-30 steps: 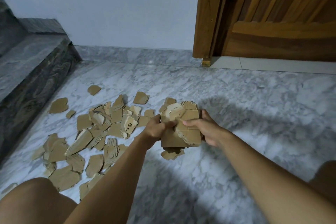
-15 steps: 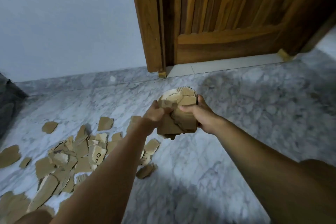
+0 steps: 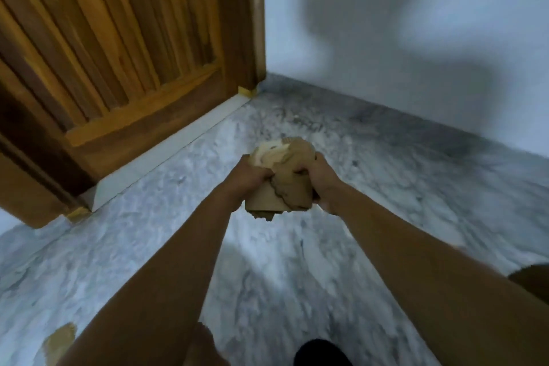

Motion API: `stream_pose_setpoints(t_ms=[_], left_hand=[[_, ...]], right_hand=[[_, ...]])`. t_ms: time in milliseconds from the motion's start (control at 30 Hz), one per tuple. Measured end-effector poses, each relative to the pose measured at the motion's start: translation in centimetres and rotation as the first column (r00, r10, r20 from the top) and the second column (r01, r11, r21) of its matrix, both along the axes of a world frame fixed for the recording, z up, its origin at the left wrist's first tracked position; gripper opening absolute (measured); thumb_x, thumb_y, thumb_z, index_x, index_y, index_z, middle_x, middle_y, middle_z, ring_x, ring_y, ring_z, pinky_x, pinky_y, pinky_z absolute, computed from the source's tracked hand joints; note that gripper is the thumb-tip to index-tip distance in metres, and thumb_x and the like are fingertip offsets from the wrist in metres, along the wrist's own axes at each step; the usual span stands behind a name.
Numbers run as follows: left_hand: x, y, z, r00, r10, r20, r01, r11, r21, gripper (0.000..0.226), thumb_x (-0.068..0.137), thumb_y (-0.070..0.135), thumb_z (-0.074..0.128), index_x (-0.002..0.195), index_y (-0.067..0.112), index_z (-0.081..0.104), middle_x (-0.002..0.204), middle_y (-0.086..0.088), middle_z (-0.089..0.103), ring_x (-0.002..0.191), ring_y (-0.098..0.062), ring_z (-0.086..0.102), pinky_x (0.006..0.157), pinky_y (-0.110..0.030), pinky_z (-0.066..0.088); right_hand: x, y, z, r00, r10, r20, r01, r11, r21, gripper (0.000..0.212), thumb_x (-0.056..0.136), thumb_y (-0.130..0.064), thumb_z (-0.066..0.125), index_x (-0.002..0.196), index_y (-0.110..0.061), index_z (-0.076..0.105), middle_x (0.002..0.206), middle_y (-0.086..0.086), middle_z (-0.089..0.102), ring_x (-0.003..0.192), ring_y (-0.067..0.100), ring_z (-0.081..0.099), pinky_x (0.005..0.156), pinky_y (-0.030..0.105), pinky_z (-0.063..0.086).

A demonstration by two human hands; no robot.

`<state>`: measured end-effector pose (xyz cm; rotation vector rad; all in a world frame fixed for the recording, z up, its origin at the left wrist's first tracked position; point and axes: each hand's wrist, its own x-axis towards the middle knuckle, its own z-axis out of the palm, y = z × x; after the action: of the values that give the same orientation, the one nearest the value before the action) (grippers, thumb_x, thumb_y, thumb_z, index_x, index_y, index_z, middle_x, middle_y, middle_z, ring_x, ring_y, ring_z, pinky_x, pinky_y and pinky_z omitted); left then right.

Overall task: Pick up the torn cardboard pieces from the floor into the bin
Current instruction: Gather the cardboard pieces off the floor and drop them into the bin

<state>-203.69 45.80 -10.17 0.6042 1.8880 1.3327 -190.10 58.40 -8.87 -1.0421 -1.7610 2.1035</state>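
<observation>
While everything is blurring, my left hand [image 3: 248, 180] and right hand [image 3: 323, 184] are gripping cardboard pieces [image 3: 286, 187]; of the pile, a scrap [image 3: 59, 342] is remaining at 7 o'clock.

Motion blur throughout — pieces in the cardboard bundle [image 3: 289, 187] cannot be counted; a dark shape [image 3: 322, 354] is cropped bottom centre.

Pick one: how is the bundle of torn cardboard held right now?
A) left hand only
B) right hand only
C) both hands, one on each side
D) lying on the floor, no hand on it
C: the left hand and the right hand each grip one side of the cardboard bundle, which is held up above the marble floor.
</observation>
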Motion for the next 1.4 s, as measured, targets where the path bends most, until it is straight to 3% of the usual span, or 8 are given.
stream_pose_setpoints(t_ms=[133,400,567,800,900,1067,1200,1400], left_hand=[[9.1,9.0,2.6,0.978,-0.206,-0.018,0.206,0.979,-0.005,0.075,0.062,0.040,0.074,0.129,0.015,0.050,0.121,-0.008,0.062,0.105,-0.029,0.064,0.088,-0.047,0.056],[37.1,21.3,10.1,0.757,-0.646,-0.094,0.652,0.757,0.046,0.018,0.090,0.015,0.064,0.105,0.021,0.058,0.108,-0.008,0.066,0.096,-0.026,0.065,0.090,-0.044,0.055],[54.9,27.3,11.1,0.556,-0.826,-0.095,0.830,0.547,0.109,0.045,0.075,0.043,0.070,0.119,0.031,0.062,0.118,-0.007,0.069,0.105,-0.030,0.067,0.087,-0.052,0.057],[79.9,33.6,8.7,0.499,-0.854,-0.144,0.866,0.495,0.065,0.071,0.066,0.050,0.070,0.127,0.017,0.055,0.116,-0.008,0.066,0.102,-0.027,0.066,0.088,-0.049,0.057],[85.9,34.5,7.4,0.519,-0.844,-0.134,0.853,0.521,0.022,0.041,0.090,0.038,0.062,0.115,0.007,0.055,0.111,-0.008,0.063,0.097,-0.024,0.062,0.092,-0.041,0.054],[87.4,35.1,5.2,0.439,-0.854,-0.279,0.865,0.486,-0.127,0.063,0.089,0.052,0.060,0.140,0.018,0.044,0.128,-0.009,0.058,0.109,-0.030,0.062,0.095,-0.047,0.054],[84.6,34.2,5.2,0.473,-0.804,-0.361,0.841,0.533,-0.086,0.048,0.091,0.045,0.062,0.133,0.023,0.054,0.128,-0.005,0.061,0.110,-0.024,0.062,0.093,-0.044,0.054],[75.2,30.3,7.3,0.643,-0.630,-0.435,0.686,0.726,-0.038,0.038,0.091,0.044,0.064,0.125,0.027,0.063,0.123,0.000,0.064,0.108,-0.020,0.064,0.082,-0.032,0.053]], right_hand=[[11.7,4.9,2.2,0.962,-0.273,-0.023,0.274,0.959,0.070,0.035,0.097,-0.024,0.055,0.129,-0.024,0.040,0.123,0.003,0.056,0.099,0.020,0.062,0.076,0.043,0.058],[41.3,11.0,7.1,0.710,-0.704,-0.015,0.689,0.690,0.221,0.066,0.092,-0.030,0.059,0.146,-0.025,0.021,0.134,0.007,0.048,0.111,0.028,0.055,0.092,0.048,0.055],[60.4,13.3,9.2,0.604,-0.777,-0.177,0.775,0.521,0.359,0.048,0.093,-0.018,0.063,0.137,-0.020,0.044,0.126,0.001,0.059,0.107,0.016,0.061,0.073,0.021,0.054],[84.1,14.9,7.6,0.395,-0.915,-0.082,0.843,0.326,0.427,0.058,0.096,-0.025,0.061,0.149,-0.022,0.035,0.138,-0.001,0.049,0.115,0.019,0.050,0.095,0.035,0.044],[90.4,15.3,5.8,0.353,-0.929,0.113,0.842,0.368,0.394,0.076,0.098,-0.049,0.054,0.158,-0.023,0.016,0.154,0.006,0.036,0.129,0.030,0.047,0.103,0.042,0.043],[95.7,15.5,3.9,0.342,-0.857,0.385,0.689,0.507,0.517,0.094,0.095,-0.066,0.044,0.160,-0.019,-0.006,0.161,0.011,0.029,0.134,0.036,0.046,0.102,0.038,0.044],[94.7,16.4,4.4,0.356,-0.849,0.390,0.611,0.527,0.591,0.085,0.094,-0.068,0.043,0.158,-0.016,0.022,0.158,0.012,0.034,0.137,0.034,0.043,0.113,0.045,0.039],[81.2,18.8,6.1,0.576,-0.751,0.323,0.376,0.594,0.711,0.040,0.100,-0.051,0.045,0.099,-0.016,0.065,0.091,0.006,0.066,0.092,0.034,0.065,0.073,0.035,0.051]])
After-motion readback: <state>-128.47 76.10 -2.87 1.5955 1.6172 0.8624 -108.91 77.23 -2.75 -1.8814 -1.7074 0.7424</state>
